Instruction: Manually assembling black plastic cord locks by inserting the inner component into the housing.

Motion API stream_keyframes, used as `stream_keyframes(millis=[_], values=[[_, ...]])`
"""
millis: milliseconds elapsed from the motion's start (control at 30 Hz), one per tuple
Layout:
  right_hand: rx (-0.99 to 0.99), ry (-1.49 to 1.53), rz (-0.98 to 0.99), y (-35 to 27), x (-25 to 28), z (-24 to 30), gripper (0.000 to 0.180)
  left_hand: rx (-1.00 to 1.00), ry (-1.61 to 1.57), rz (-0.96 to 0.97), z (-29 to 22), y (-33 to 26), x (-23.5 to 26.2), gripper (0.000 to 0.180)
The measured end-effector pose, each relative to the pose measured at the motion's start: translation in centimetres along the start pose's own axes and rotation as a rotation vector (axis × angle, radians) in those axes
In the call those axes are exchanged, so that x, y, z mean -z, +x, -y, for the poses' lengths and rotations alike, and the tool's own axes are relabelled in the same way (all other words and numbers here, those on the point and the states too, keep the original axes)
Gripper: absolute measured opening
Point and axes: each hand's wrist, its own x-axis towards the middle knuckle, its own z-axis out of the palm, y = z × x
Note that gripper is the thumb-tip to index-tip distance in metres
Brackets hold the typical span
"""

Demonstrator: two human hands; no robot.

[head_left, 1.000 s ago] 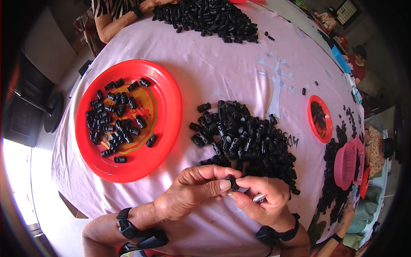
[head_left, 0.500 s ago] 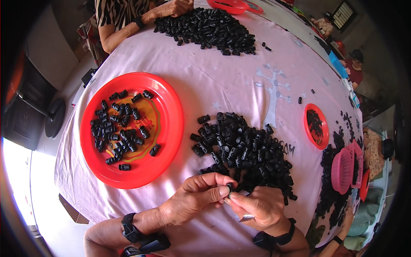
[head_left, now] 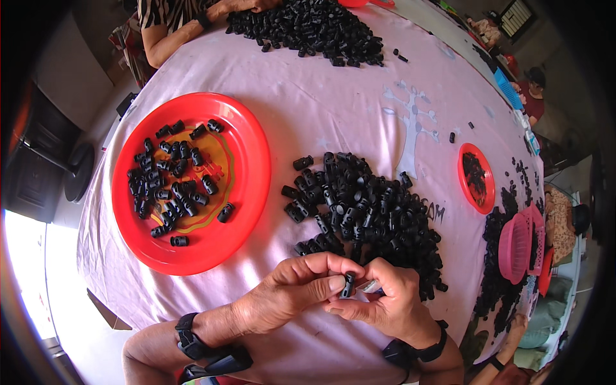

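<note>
My left hand pinches a small black plastic cord lock upright between thumb and fingertips. Close beside it on the right, my right hand is closed on a small flat silvery blade, mostly hidden by the fingers. Its thumb reaches below the cord lock; whether it touches cannot be made out. Just beyond both hands spreads a heap of similar black cord locks. On the left, a round red plate with a yellow patterned centre carries several more, lying loosely.
A pink cloth covers the table. Across it, a person's arm rests by a larger black heap. To the right are a small red dish, pink baskets and scattered black parts. Another person's hand is at lower right.
My right hand has drawn slightly away from the cord lock and turned, lifting the blade from below the fingers to beside the piece. My left hand still holds the cord lock, now more exposed.
</note>
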Motion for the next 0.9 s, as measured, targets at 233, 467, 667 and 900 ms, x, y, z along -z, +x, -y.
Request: stream_keyframes(millis=[233,467,667,900], values=[[-0.020,-0.051,0.037,0.1,-0.2,-0.1,0.040,-0.010,0.034,-0.026,-0.1,0.0,0.0,0.030],[-0.036,0.030,-0.005,-0.1,0.2,0.7,0.034,0.068,-0.146,-0.065,0.3,0.1,0.3,0.034],[0.033,0.053,-0.114,0.2,-0.3,1.1,0.039,0.036,-0.058,-0.050,0.2,0.2,0.2,0.030],[0.121,0.081,-0.148,0.2,-0.7,0.8,0.039,0.031,0.013,-0.027,-0.1,0.1,0.1,0.028]])
